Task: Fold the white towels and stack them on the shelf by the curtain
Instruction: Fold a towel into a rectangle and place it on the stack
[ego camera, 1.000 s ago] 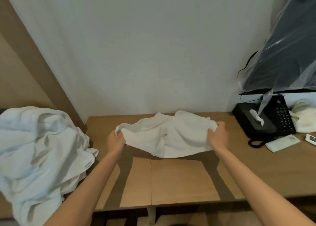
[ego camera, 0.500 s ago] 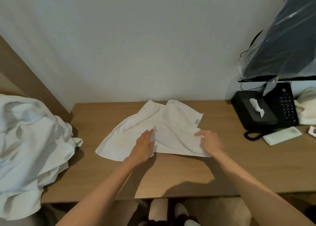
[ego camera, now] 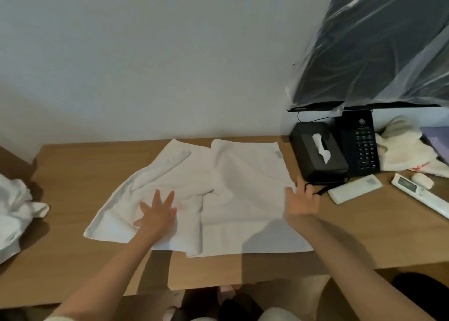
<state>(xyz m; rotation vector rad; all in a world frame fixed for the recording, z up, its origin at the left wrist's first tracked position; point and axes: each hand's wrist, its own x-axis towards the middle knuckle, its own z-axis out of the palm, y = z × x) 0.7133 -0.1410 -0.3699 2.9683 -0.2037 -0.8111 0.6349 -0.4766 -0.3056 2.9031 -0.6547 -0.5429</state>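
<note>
left hand [ego camera: 157, 215] and right hand [ego camera: 301, 200] lie spread flat on a towel [ego camera: 243, 187] (wooden desk [ego camera: 73, 175], pale wall [ego camera: 145, 53]).

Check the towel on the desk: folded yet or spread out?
Spread out, not folded. The white towel lies open across the desk, rumpled on its left half, left hand flat on it, right hand at its right edge.

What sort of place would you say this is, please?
Most likely a hotel guest room: the wooden desk holds a black desk phone, a black tissue box and a remote control below a plastic-wrapped screen, and a white towel lies spread out with more white linen heaped at the left.
</note>
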